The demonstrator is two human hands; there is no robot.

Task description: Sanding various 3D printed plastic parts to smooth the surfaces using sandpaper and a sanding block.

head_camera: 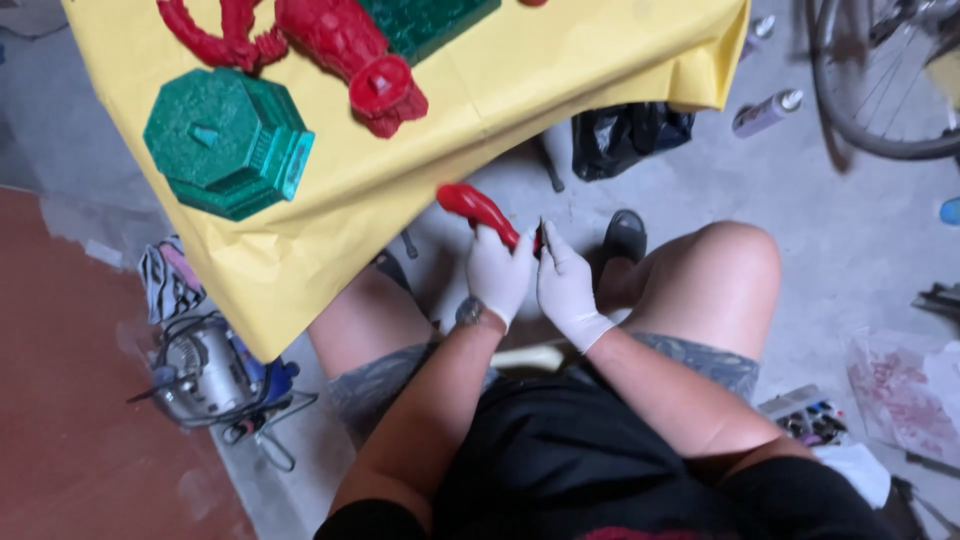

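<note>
Both my hands wear white gloves and meet just below the table's edge, above my knees. My left hand grips a curved red glossy piece that sticks out up and to the left. My right hand presses against the same piece's lower end, where a small dark tool or tip shows between the fingers. On the yellow-covered table lie a green octagonal model, a red carved figure and a green flat block.
A power tool with a coiled cable lies on the floor at left. A black bag, spray cans and a bicycle wheel are at the upper right. A paint set and stained paper lie right.
</note>
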